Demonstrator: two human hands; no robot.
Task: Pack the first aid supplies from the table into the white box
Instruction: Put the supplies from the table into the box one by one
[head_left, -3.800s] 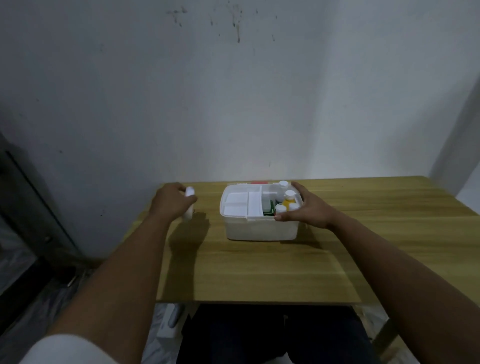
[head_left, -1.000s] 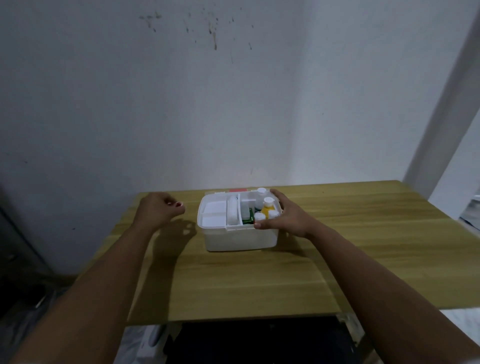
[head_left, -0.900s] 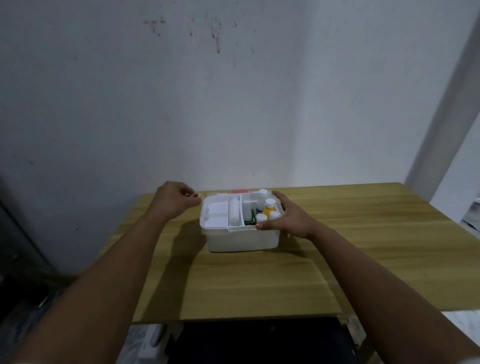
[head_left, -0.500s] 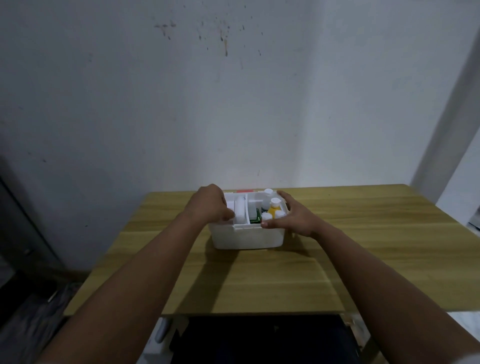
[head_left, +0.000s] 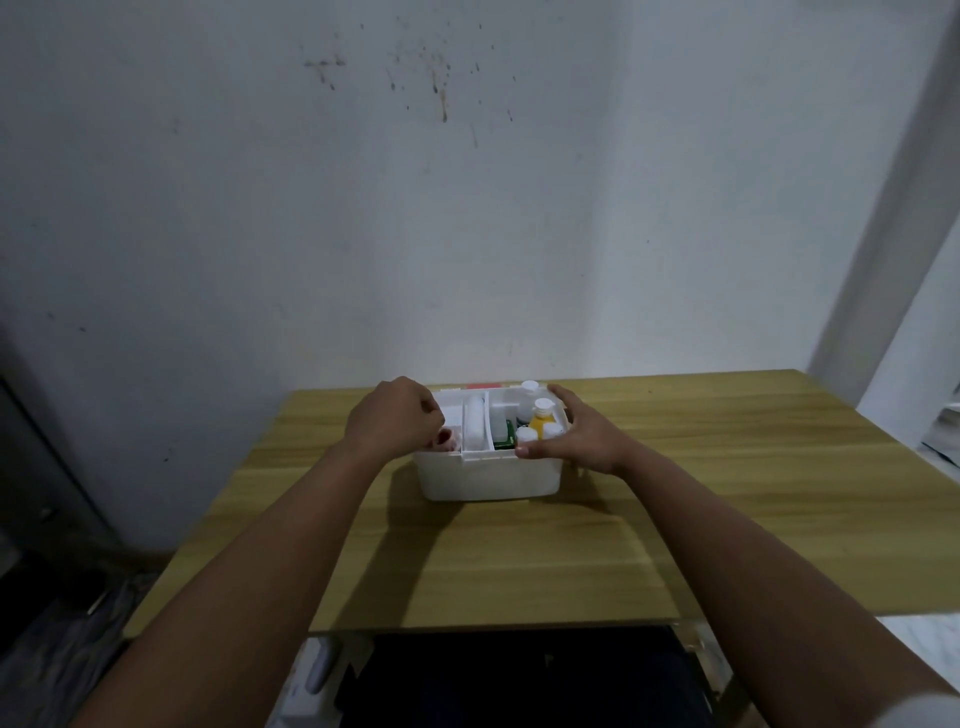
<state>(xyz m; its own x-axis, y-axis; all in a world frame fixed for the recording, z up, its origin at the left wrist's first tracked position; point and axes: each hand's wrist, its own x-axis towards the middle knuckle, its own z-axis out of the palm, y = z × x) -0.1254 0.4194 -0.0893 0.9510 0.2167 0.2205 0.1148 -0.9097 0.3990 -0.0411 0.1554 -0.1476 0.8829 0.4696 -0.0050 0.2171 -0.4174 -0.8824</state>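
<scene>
The white box (head_left: 488, 478) stands open at the back middle of the wooden table (head_left: 519, 561). Its right section holds a yellow bottle with a white cap (head_left: 540, 420), other white-capped bottles (head_left: 530, 388) and a green packet (head_left: 504, 442). A white roll (head_left: 474, 426) lies in the narrow middle slot. My left hand (head_left: 395, 423) curls over the left section, fingertips closed around a small red-and-white item (head_left: 445, 439) just inside the rim. My right hand (head_left: 576, 441) grips the box's right end, thumb on the front rim.
A flat red-edged thing (head_left: 483, 386) peeks out behind the box against the stained wall. The table's left edge (head_left: 228, 493) drops to a dark floor. A white pillar (head_left: 883, 234) rises at the right. Dark clothing and white objects (head_left: 317, 675) sit below the front edge.
My left hand left the table beside the box, moved right over the left section, and now dips its fingertips inside. My right hand has stayed on the box's right end.
</scene>
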